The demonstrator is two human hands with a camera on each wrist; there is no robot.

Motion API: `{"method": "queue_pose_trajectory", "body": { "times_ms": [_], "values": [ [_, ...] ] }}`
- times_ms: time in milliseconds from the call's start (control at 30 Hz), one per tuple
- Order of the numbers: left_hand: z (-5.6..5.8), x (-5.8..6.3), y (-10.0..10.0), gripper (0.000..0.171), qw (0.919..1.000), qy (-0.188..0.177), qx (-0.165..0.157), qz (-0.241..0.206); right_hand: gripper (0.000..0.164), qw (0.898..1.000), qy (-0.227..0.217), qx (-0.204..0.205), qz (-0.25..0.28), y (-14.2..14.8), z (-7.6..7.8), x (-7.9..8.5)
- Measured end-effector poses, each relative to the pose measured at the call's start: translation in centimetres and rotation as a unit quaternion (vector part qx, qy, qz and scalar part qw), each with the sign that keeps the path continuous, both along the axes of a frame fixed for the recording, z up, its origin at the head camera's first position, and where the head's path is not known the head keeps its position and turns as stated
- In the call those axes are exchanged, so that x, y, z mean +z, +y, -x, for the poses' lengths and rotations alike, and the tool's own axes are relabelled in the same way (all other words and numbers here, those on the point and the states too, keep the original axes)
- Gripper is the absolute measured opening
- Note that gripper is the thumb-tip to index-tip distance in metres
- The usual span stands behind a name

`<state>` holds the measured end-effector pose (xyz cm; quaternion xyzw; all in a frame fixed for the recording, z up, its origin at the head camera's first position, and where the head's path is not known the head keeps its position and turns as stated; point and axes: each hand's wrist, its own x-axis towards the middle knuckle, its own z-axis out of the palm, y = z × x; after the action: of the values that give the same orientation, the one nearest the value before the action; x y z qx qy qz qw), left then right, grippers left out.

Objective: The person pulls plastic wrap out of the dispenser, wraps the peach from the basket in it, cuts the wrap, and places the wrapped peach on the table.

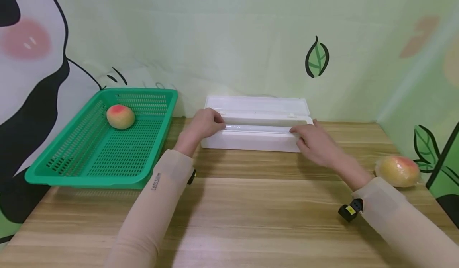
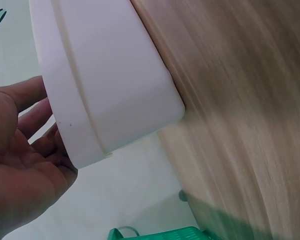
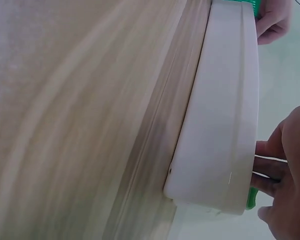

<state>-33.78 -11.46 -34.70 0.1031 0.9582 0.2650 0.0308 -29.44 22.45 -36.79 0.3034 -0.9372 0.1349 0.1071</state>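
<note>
A long white cling film box (image 1: 251, 140) stands at the back of the table, its lid (image 1: 256, 105) tipped back against the wall. Shiny cling film (image 1: 256, 129) runs along the opening between both hands. My left hand (image 1: 203, 124) pinches the film at the left end, fingers bent over the front rim. At the right end my right hand (image 1: 315, 142) holds the film's other side between its fingertips. In the left wrist view the box end (image 2: 115, 90) covers the left fingertips. The right fingers (image 3: 270, 167) reach behind the rim in the right wrist view.
A green plastic basket (image 1: 95, 181) stands on the left with a peach (image 1: 120, 116) inside. Near the right table edge lies a peach wrapped in film (image 1: 398, 171). A printed cloth wall (image 1: 244, 41) rises right behind the box. The wooden table (image 1: 258, 220) stretches in front.
</note>
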Motion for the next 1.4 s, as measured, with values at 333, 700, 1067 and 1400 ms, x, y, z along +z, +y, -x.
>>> {"method": "queue_pose_trajectory", "body": {
  "times_ms": [333, 700, 1067, 1400],
  "values": [
    [0.3, -0.4, 0.0, 0.014, 0.9985, 0.05, -0.022, 0.003, 0.032, 0.999, -0.04, -0.018, -0.02, -0.4, 0.4, 0.3],
    [0.3, -0.3, -0.1, 0.016, 0.9957, 0.081, -0.003, -0.045, 0.031, 0.999, -0.044, -0.017, -0.006, -1.1, 1.0, 0.7],
    [0.3, -0.8, -0.4, 0.016, 0.9893, 0.097, 0.035, -0.103, 0.025, 0.998, -0.056, -0.04, -0.015, -2.3, 2.2, 1.1],
    [0.1, -0.5, -0.4, 0.016, 0.9835, 0.096, 0.039, -0.149, 0.023, 0.991, -0.114, -0.065, 0.032, -3.7, 3.6, 1.7]
  ]
}}
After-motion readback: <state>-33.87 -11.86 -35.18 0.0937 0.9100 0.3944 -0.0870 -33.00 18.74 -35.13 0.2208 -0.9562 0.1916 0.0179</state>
